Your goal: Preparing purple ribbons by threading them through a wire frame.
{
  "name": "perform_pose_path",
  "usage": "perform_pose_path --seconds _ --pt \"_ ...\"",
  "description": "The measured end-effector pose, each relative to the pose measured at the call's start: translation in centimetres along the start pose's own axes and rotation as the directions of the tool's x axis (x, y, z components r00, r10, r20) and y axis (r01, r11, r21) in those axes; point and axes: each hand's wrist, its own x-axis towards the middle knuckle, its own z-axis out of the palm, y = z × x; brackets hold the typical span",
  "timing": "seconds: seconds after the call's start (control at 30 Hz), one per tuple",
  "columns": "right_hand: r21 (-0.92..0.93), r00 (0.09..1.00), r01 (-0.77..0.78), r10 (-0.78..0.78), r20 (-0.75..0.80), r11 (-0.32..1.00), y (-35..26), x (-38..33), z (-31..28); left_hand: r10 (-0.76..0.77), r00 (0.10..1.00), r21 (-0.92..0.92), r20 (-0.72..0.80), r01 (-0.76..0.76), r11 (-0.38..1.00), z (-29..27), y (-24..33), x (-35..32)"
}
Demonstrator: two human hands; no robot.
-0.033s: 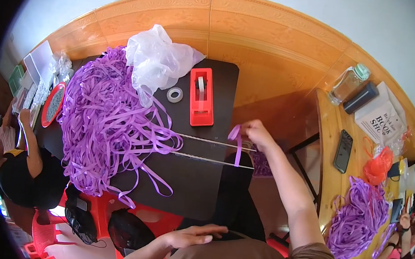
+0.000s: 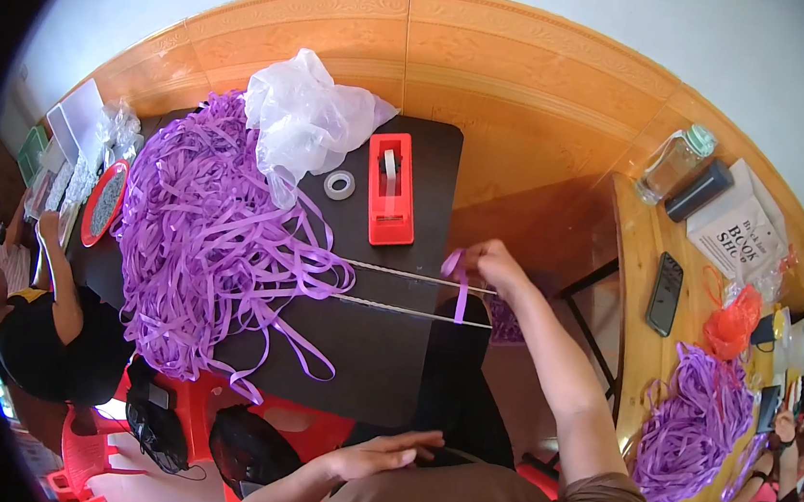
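Note:
My right hand (image 2: 497,268) is closed in a pinch on a purple ribbon (image 2: 461,300), just past the right edge of the dark table. From the fingers the ribbon hangs down across two thin, parallel, twisted-looking rods (image 2: 396,310) that stick out beyond the table edge. A large tangled heap of purple ribbon (image 2: 201,232) covers the table's left part, its loops reaching the rods' left ends. My left hand (image 2: 382,454) rests in front of my body, fingers stretched out, holding nothing.
On the dark table (image 2: 361,373) are a red tape dispenser (image 2: 389,216), a tape roll (image 2: 339,185) and a crumpled clear plastic bag (image 2: 298,125). The wooden table at right holds a phone (image 2: 665,294), a bottle (image 2: 671,166) and more ribbon (image 2: 694,434). Other people sit at left and right.
My right hand has dropped slightly toward the rods with the ribbon still pinched. My left hand has barely moved.

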Motion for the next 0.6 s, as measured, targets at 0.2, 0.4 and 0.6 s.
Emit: perform_pose_path --seconds 0.2,0.4,0.6 --pt "0.261 0.985 -0.159 0.172 -0.027 0.952 1.6 -5.5 4.3 0.747 0.613 0.927 -0.257 -0.061 0.369 1.3 -1.4 8.2" --pt "0.255 0.974 -0.227 0.226 0.035 0.94 0.4 -9.2 4.8 0.931 0.158 0.935 -0.328 -0.088 0.344 -0.5 2.7 16.0" --pt "0.266 0.895 -0.446 0.433 0.107 0.855 -0.2 -12.3 6.4 0.816 0.117 0.766 -0.566 -0.293 0.573 -2.3 5.0 17.4"
